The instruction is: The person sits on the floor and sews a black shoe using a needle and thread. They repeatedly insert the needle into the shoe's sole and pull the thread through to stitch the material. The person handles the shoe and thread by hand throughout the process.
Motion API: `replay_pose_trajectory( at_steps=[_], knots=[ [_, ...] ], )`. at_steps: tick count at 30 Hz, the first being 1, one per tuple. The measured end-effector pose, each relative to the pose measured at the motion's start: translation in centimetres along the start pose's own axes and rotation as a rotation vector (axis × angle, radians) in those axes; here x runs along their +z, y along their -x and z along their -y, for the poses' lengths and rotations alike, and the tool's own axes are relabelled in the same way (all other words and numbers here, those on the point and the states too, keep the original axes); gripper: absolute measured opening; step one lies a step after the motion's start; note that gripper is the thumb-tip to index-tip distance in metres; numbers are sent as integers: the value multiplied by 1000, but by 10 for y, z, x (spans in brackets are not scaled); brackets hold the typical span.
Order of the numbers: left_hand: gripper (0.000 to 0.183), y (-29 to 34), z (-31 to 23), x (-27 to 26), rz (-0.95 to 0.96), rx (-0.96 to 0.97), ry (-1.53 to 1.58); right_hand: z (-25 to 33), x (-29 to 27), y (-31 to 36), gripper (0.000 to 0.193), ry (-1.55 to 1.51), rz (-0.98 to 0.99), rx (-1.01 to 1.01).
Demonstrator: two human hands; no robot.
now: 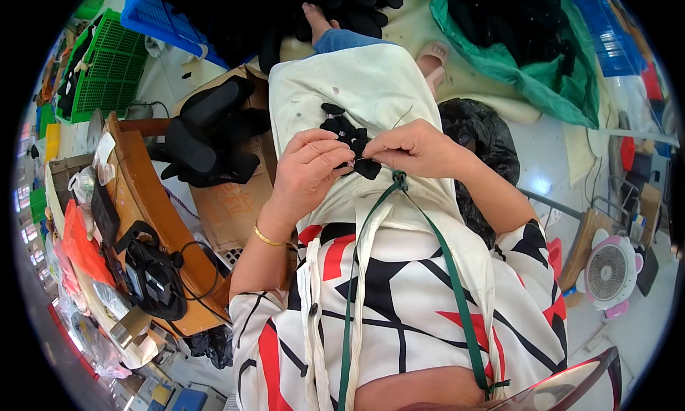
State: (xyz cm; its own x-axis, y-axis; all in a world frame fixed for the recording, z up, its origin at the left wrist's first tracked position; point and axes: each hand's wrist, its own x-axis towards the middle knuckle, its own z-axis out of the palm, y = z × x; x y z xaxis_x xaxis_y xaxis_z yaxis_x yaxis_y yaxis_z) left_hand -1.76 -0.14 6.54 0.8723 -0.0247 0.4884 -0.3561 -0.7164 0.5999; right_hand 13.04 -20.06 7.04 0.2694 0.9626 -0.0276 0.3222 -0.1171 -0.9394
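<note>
My left hand (303, 170) is closed in a pinch at the edge of a small bunch of black pieces (344, 127) with shiny bits on them, lying on my lap. Opposite it, the thumb and fingers of my right hand (419, 148) are pressed together beside the same bunch; what they hold is too small to make out. A thin strand rises above the right hand. Under both hands spreads a cream apron (342, 75). A green cord (457, 290) hangs from my neck, with a small dark object (399, 177) at its end, just below my right fingers.
Black padded pieces (207, 133) lie on a cardboard box (232, 204) at my left, near a wooden table (168, 232) with a black bag (151, 275). A green sack (499, 68) of black pieces stands ahead right. A black plastic bag (485, 136) and a fan (610, 268) are at right.
</note>
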Motion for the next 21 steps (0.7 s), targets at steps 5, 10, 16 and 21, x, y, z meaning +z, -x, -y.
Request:
replay_pose_trajectory(
  at_steps=[5, 10, 16, 21],
  knots=[
    [31, 3, 0, -1, -6, 1, 2, -3, 0, -1, 16, 5, 31, 14],
    [31, 5, 1, 0, -3, 11, 43, -8, 5, -2, 14, -106, 58, 12],
    [28, 13, -1, 2, -9, -32, 156, -6, 17, 0, 9, -254, 113, 132],
    [23, 16, -2, 7, -15, -57, 199, -6, 27, 1, 6, -335, 64, 176]
  ],
)
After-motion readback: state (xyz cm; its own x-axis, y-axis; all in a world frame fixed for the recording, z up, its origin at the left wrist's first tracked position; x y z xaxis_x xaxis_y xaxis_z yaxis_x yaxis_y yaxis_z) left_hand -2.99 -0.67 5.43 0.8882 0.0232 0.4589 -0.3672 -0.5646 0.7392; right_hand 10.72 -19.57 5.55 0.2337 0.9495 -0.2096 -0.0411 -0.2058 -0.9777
